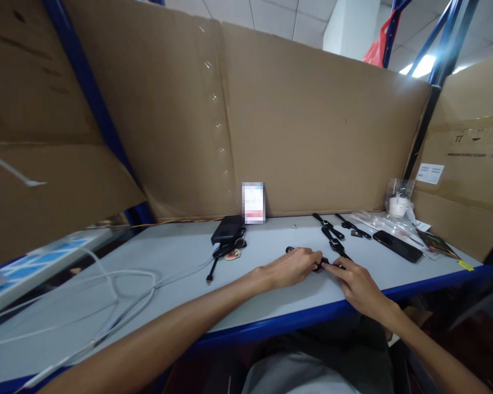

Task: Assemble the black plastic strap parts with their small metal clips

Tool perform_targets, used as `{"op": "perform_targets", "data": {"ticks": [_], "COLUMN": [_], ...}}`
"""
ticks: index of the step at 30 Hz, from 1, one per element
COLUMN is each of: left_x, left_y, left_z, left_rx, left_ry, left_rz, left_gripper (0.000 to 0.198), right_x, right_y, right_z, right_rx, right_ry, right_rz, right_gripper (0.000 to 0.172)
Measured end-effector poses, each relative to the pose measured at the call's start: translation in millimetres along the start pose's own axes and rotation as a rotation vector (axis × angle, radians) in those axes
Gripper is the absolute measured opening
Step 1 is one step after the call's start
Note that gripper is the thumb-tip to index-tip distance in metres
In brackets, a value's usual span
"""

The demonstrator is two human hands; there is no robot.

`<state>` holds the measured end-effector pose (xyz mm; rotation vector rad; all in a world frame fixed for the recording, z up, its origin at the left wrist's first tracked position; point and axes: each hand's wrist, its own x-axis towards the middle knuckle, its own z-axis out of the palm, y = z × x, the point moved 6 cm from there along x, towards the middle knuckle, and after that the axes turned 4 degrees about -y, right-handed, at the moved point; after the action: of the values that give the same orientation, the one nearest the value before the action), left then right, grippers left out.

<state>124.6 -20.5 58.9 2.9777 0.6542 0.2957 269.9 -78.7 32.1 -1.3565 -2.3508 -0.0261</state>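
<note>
Near the table's front edge, my left hand (298, 267) and my right hand (355, 282) meet over a black banded item (324, 263) that looks like a wristwatch. Both sets of fingers are closed on it and hide much of its middle. One dark end (290, 249) sticks out beyond my left hand. Just behind my hands lies a similar black watch-like item (333, 241), its strap stretched towards my right fingers. Further back are another black strap piece (322, 221) and a black strap (353, 225) with a small dark square piece (356, 233) beside it.
A black phone (397, 246) and clear plastic bags (398, 205) occupy the right side. Left of my hands are a black box-shaped device (227, 230) with a short cable and a white cable (154, 282). A power strip (45, 262) stands far left. Cardboard (312, 131) walls the back.
</note>
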Motion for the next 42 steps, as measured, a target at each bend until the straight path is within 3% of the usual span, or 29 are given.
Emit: {"op": "perform_targets", "data": {"ticks": [8,15,21,36,42], "left_x": [1.1,3.2,4.8,3.0,1.3], "left_y": [-1.1,-10.7,-11.3,-4.5,-7.4], "left_z": [3.9,3.6,4.4,3.9,3.4], "left_rx": [0.008,-0.111,-0.103,-0.183,-0.217], "left_ry": [0.049,0.153,0.225,0.235,0.281], "left_rz": [-0.014,-0.066,-0.048,0.041,0.005], "left_gripper": [0.017,0.014,0.017,0.022,0.021], "right_x": [0.1,1.6,0.7,0.8,1.1], "right_y": [9.7,5.1,2.4,3.2,3.2], "right_z": [2.3,-2.0,-3.4,-2.6,-2.6], "right_rx": [0.085,-0.004,-0.077,-0.070,-0.063], "right_ry": [0.082,0.043,0.057,0.078,0.066], "right_rz": [0.086,0.137,0.122,0.092,0.094], "right_gripper": [0.053,0.032,0.033,0.035,0.035]}}
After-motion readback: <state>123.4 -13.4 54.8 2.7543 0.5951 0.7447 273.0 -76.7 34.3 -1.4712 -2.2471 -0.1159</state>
